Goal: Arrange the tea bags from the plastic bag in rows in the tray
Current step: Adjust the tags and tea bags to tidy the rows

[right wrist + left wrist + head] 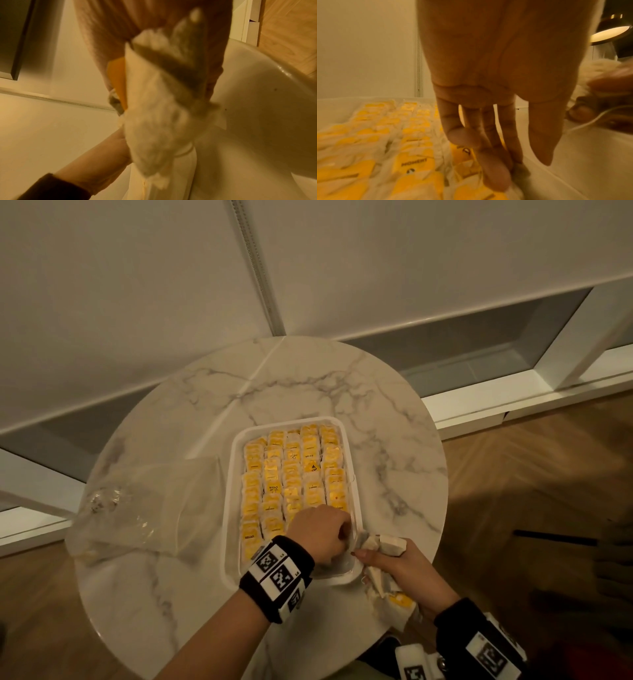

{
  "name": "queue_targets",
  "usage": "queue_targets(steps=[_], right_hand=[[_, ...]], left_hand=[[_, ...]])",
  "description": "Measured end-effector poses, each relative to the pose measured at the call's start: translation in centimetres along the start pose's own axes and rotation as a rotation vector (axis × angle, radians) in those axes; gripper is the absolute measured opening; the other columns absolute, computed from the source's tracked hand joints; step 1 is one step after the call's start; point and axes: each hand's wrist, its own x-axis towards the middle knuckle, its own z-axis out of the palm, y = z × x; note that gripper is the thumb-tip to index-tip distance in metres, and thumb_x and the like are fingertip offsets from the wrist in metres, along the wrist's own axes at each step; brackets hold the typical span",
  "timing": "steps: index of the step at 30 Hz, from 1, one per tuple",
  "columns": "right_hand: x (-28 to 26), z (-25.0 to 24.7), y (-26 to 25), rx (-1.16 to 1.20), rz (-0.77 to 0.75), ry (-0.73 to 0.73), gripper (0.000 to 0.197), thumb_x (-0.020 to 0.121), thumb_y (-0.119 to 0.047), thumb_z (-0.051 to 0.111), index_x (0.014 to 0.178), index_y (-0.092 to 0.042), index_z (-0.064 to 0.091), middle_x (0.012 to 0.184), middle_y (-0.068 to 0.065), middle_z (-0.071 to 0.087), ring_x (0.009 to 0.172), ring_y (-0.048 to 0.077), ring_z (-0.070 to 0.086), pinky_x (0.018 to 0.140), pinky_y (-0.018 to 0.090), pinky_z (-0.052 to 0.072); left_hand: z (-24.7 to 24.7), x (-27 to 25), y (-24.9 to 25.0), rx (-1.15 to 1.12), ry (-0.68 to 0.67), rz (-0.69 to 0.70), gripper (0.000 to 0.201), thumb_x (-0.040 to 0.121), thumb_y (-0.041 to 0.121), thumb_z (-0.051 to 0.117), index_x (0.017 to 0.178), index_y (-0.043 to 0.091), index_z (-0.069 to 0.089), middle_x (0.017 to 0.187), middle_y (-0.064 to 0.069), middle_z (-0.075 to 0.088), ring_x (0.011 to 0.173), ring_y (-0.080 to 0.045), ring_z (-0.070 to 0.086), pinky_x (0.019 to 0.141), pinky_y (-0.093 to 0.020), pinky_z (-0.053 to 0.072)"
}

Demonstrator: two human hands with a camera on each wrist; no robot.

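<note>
I see the white tray [236,453] sitting on the round marble counter [178,594], right of centre and close to the near edge. Yellow-labelled tea bags [294,470] fill it in neat rows from the far end almost to the near end; only the near right corner shows bare white bottom. The clear plastic bag [144,505] lies flat and crumpled on the counter just left of the tray, touching its left rim.

My left hand [322,534] is down inside the tray at that near right part. In the left wrist view its fingers [496,177] point downward and reach onto a tea bag beside the inner right wall, the thumb hanging apart from them; I cannot tell whether they pinch the bag or only press on it.

My right hand [399,565] sits just outside the tray's near right corner, almost touching the left hand, and it is clamped around a bunch of tea bags [154,108], white paper with one yellow label showing at the edge. Some of the bunch hangs below the hand toward the counter's rim.

Beyond the counter are a white wall and a wooden floor [534,460].
</note>
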Motion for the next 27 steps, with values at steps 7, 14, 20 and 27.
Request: queue_targets(steps=[7,14,20,27], right_hand=[[0.1,-0.2,0.3,-0.011,-0.010,0.013,0.059,0.069,-0.045,0.082,0.098,0.004,0.070,0.102,0.032,0.067,0.101,0.046,0.063,0.093,0.056,0.048],[-0.1,0.0,-1.2,0.010,-0.010,-0.048,0.012,0.084,-0.018,0.075,0.090,-0.008,0.075,0.090,0.014,0.073,0.087,0.023,0.067,0.084,0.040,0.051],[0.0,0.7,-2.8,0.021,-0.006,-0.106,0.010,0.085,-0.005,0.070,0.094,-0.006,0.074,0.084,0.008,0.073,0.081,0.015,0.066,0.077,0.026,0.051],[0.0,1.1,-2.8,0.173,0.052,-0.078,0.005,0.080,-0.011,0.073,0.081,-0.016,0.076,0.075,0.010,0.067,0.069,0.020,0.063,0.069,0.033,0.051]], left_hand=[[-0.9,0.7,-0.3,-0.030,0.048,-0.028,0.023,0.089,0.022,0.056,0.109,0.024,0.065,0.109,0.001,0.066,0.100,-0.021,0.062,0.072,-0.032,0.045],[-1.4,-2.0,-0.8,-0.663,0.102,0.059,0.018,0.093,0.037,0.064,0.095,0.022,0.075,0.087,0.011,0.071,0.064,0.001,0.061,0.068,-0.026,0.052],[-1.2,-2.9,-0.8,-0.893,0.184,0.049,0.013,0.090,0.022,0.071,0.086,0.011,0.077,0.076,0.002,0.073,0.061,-0.020,0.068,0.060,-0.024,0.054],[-2.1,-3.2,-1.4,-0.989,0.307,0.005,0.015,0.090,0.019,0.070,0.079,0.009,0.072,0.074,-0.003,0.072,0.060,-0.017,0.068,0.049,-0.014,0.042]])
